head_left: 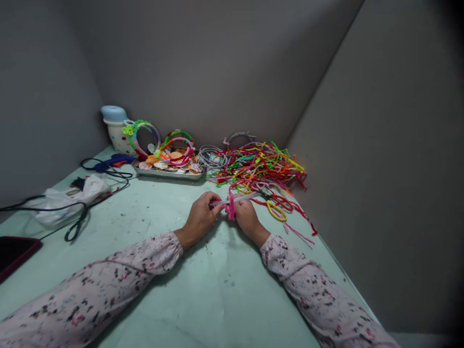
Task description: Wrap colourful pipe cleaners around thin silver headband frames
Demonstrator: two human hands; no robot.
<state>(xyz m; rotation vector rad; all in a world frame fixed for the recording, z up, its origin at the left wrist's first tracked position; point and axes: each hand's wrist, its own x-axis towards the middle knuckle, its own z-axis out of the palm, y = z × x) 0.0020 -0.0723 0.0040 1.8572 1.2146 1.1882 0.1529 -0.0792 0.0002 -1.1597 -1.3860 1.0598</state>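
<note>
Above the middle of the table, my left hand (203, 213) pinches one end of a thin light-grey strip (246, 197). The strip runs right, past my right hand (248, 218). A bright pink pipe cleaner (232, 208) is looped around the strip between my hands. The fingers of my right hand are closed at this loop, partly hidden by it. Just beyond my right hand lie scissors with a yellow handle (277, 211), among loose pipe cleaners (264, 164) in many colours.
Behind the hands, a metal tray (170, 175) holds shells and colourful fuzzy headbands (145, 140). Beside it is a coil of grey wire (213, 157). A spotted container (118, 130), a plastic bag (68, 198), black cable (85, 212) and dark red-edged device (18, 253) are left. Walls enclose the table.
</note>
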